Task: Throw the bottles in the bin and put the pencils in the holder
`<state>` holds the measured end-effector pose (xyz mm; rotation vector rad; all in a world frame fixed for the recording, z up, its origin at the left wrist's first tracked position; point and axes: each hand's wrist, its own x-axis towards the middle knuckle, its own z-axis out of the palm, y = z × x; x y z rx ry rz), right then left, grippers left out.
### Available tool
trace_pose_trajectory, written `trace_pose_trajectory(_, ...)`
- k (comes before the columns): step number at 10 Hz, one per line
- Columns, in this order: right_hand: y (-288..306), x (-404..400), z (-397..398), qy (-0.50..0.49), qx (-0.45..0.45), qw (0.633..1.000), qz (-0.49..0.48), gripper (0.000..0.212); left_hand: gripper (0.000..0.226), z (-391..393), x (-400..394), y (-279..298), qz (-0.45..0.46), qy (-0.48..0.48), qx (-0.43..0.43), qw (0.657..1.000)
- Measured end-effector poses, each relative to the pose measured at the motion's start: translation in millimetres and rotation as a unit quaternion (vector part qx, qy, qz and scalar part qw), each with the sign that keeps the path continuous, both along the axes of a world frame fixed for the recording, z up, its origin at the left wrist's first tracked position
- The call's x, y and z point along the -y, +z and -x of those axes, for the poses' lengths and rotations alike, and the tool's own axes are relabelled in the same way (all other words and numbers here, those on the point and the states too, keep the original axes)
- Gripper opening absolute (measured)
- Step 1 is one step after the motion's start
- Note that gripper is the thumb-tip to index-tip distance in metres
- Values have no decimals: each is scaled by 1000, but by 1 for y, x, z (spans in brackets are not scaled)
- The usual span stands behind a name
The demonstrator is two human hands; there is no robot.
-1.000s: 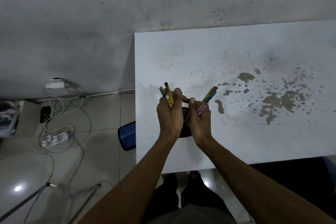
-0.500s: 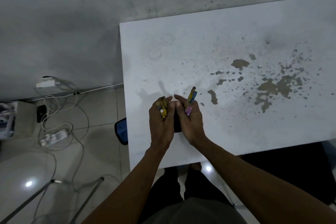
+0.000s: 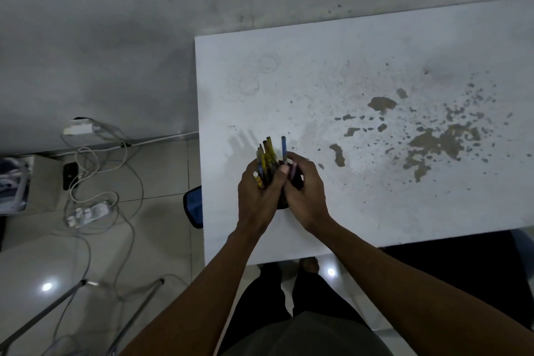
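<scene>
White tabletop (image 3: 375, 52) lies bare right of my hands near its left edge; left hand (image 3: 258, 196) and right hand (image 3: 306, 196) clench pencils (image 3: 267, 159) over the dark holder (image 3: 281, 202).

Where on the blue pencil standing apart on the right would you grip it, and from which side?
Pinch the blue pencil at its exposed upper shaft, coming from above and the right. It stands upright clear of the yellow pencils, while both hands, left hand and right hand, hide its lower part and the dark holder.
</scene>
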<state>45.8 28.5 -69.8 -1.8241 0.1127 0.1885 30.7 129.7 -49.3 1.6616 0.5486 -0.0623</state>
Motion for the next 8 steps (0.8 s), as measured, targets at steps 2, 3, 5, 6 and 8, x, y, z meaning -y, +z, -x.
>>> trace_pose_trajectory(2,8,4,-3,21,-35,999,-26,54,52,-1,-3,6,61,-13,6,998)
trace_pose_trajectory(3,11,5,-3,29,-41,999,-20,57,58,0,-6,9,37,-19,9,999)
trace_pose_trajectory(5,14,12,-2,31,-51,998,-1,57,66,1,-14,16,1,-45,-6,999)
trace_pose_trajectory(6,18,13,-1,22,-53,998,10,57,69,3,-19,18,-10,-71,-8,997)
trace_pose_trajectory(8,31,17,2,-19,-51,998,6,55,86,13,-29,23,-25,-92,-6,995)
